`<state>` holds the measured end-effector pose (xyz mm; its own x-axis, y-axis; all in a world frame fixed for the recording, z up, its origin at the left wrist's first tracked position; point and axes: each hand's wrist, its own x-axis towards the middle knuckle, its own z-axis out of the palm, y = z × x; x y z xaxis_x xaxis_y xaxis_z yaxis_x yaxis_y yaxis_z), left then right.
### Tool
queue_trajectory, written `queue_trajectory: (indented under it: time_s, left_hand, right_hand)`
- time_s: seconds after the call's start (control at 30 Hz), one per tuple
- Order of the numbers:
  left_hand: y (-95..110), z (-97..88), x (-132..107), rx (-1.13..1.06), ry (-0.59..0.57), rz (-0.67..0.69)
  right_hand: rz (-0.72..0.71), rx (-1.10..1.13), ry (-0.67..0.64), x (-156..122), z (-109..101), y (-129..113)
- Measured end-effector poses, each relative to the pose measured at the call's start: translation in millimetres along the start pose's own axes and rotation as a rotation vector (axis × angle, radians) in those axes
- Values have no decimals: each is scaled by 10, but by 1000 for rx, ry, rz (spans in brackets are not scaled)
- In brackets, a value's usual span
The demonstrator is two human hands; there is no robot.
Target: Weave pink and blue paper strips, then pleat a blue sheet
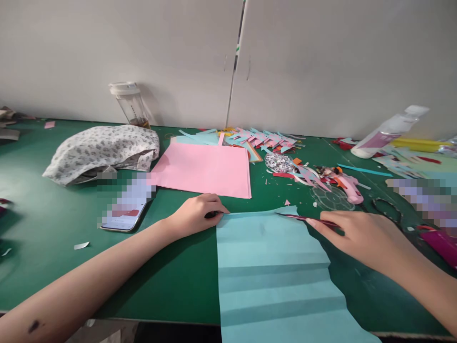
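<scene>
A light-blue sheet of paper (267, 276) with several crosswise creases lies over the table and hangs past its front edge towards me. My left hand (200, 214) pinches the sheet's far left corner between thumb and fingers. In my right hand (364, 238) is a pair of scissors (323, 222) with dark-red handles, mostly covered by the fingers. Their thin dark blades point left and lie at the far edge of the blue paper, where a narrow strip stands slightly raised at the right end.
Beyond the hands lie pink paper sheets (207, 169), a phone (124, 205) and a patterned cloth (103, 152). A clear cup (130, 105) and a bottle (389, 131) stand near the wall. Right of centre are a pink glue gun (348, 186), sequins (278, 163) and paper scraps.
</scene>
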<state>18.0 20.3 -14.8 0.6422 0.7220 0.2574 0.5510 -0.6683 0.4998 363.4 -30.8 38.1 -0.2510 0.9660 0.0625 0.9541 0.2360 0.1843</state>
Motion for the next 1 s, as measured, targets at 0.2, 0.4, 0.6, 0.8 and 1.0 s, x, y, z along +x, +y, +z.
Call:
queue_trajectory:
  time_s: [0.2,0.4,0.6,0.8,1.0]
  left_hand:
    - [-17,13,-11,-57,14,-24]
    - [-35,16,-13,-67,6,-18]
    - [-19,-5,-8,-66,12,-1]
    - [-25,1,-5,-59,13,6]
    - [-37,12,-15,-58,5,6]
  right_hand:
    - [-42,86,55,-49,-46,-158]
    - [-141,206,76,153,-10,-662]
    - [-186,229,35,383,-44,-935]
    - [-190,217,-12,432,-42,-865]
    - [-91,199,-30,252,1,-332]
